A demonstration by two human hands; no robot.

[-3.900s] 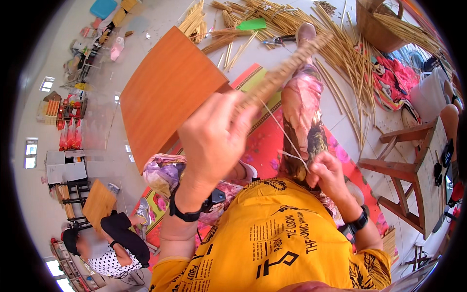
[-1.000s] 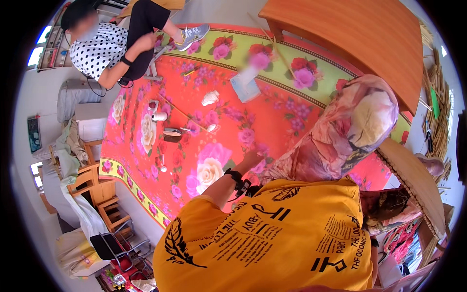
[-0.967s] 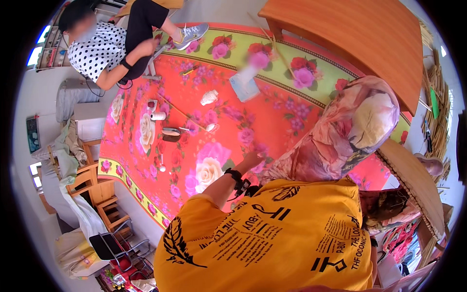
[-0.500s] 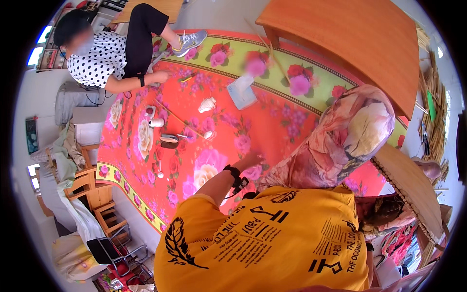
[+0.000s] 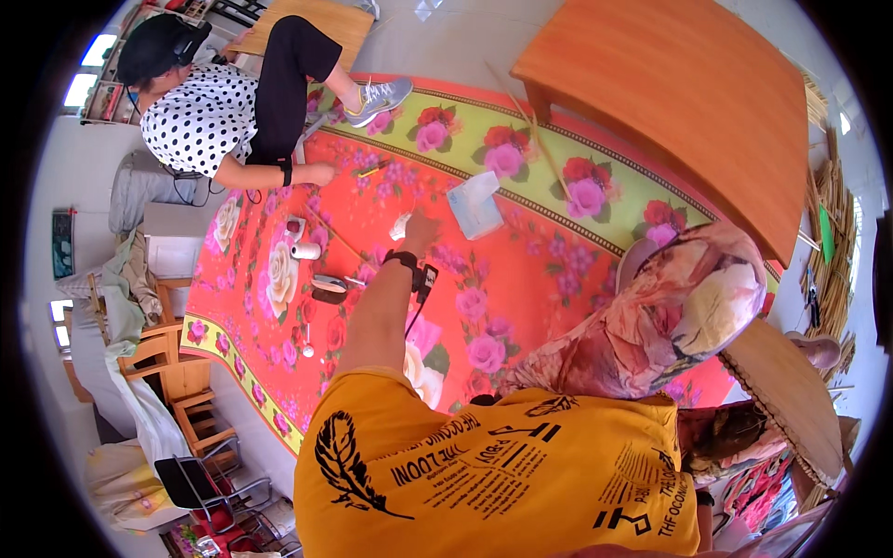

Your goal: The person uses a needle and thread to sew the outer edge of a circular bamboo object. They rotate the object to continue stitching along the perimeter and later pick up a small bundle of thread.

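Note:
My left hand (image 5: 420, 232) reaches out over the red floral mat (image 5: 549, 325) and covers part of a small white bundle (image 5: 398, 226). Its fingers are too hidden and blurred to show whether they close on the bundle. A black band with a small device circles that wrist. A blue-and-white tissue box (image 5: 476, 209) lies just to the right of the hand. To its left are a white thread spool (image 5: 305, 250), a thin stick (image 5: 335, 234) and a dark oval object (image 5: 328, 289). My right hand is out of sight; only a bit of that arm shows at my side.
Across the mat sits a person in a dotted shirt (image 5: 200, 116), one hand resting near a yellow-and-black tool (image 5: 372, 168). An orange wooden table (image 5: 670, 112) stands at the far right. Wooden chairs (image 5: 191, 372) line the left, and a straw-coloured round board (image 5: 781, 400) is at right.
My left hand has moved forward and left from the middle of the mat to the white bundle. The seated person has turned their head, and the whole view has shifted slightly.

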